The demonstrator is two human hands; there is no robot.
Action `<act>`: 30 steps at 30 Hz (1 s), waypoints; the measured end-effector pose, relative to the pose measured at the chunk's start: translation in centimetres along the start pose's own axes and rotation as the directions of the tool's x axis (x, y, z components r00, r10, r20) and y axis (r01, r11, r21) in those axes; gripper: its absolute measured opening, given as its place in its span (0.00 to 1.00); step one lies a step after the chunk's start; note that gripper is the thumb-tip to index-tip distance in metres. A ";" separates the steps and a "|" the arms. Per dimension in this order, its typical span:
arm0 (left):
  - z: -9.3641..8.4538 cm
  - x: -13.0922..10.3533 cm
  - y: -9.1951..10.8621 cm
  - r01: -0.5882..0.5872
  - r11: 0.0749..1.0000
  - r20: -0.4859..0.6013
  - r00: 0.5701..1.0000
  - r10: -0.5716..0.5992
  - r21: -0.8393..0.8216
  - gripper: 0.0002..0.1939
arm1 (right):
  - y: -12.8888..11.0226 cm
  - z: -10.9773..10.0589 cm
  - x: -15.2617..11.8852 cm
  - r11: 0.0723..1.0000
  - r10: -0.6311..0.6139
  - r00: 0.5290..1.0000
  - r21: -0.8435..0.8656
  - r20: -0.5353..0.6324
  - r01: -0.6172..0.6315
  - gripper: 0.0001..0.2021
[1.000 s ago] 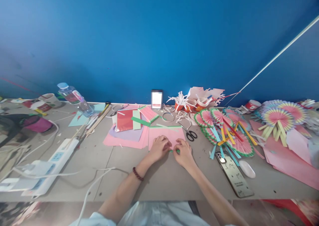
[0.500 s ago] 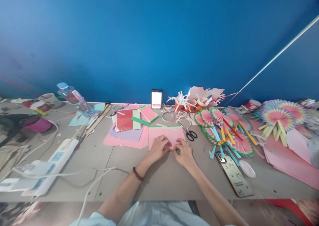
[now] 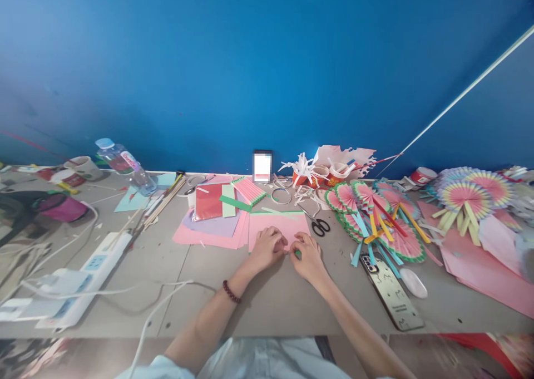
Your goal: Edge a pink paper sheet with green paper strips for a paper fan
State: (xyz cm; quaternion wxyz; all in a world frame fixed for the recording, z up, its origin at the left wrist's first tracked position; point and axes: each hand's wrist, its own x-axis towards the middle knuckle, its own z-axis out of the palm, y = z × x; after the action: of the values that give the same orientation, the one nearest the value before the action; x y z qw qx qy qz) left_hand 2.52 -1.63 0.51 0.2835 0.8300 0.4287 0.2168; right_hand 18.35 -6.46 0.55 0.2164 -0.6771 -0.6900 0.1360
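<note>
A pink sheet with green edges (image 3: 277,221) lies flat on the grey table in front of me. My left hand (image 3: 269,249) is closed in a pinch at the sheet's near edge. Close beside it, my right hand (image 3: 306,255) pinches the same edge, with a bit of green showing between its fingers. The fingertips of both hands nearly meet. Beyond the sheet's left corner rests a pleated pink and green paper (image 3: 248,192), next to a green strip (image 3: 235,203). Black-handled scissors (image 3: 321,227) lie right of the sheet.
Paper fans (image 3: 401,240), a phone (image 3: 392,293) and a white mouse-shaped object (image 3: 414,283) are on the right. At the left are a power strip (image 3: 100,262), cables and a leaning bottle (image 3: 125,159). A small screen (image 3: 262,167) stands against the blue wall.
</note>
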 end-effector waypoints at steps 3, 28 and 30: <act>0.0 0.1 0.1 0.011 1.000 0.006 1.000 -0.011 -0.003 0.08 | 0.1 0.1 0.0 1.000 -0.012 1.000 0.006 -0.013 0.012 0.06; 0.1 0.2 -0.1 0.023 1.000 0.011 1.000 -0.023 0.001 0.09 | 1.5 0.4 -4.2 0.949 -0.315 0.946 -0.010 -0.072 0.315 0.25; 0.1 0.2 -0.1 0.026 1.000 0.016 1.000 -0.026 -0.002 0.09 | 1.5 0.6 -4.3 0.948 -0.318 0.945 -0.057 -0.076 0.314 0.25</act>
State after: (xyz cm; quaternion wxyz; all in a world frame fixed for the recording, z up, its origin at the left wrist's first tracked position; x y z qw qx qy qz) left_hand 2.67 -1.43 0.40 0.2908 0.8256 0.4371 0.2068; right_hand 19.33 -10.60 -1.22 0.2495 -0.5676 -0.7827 0.0555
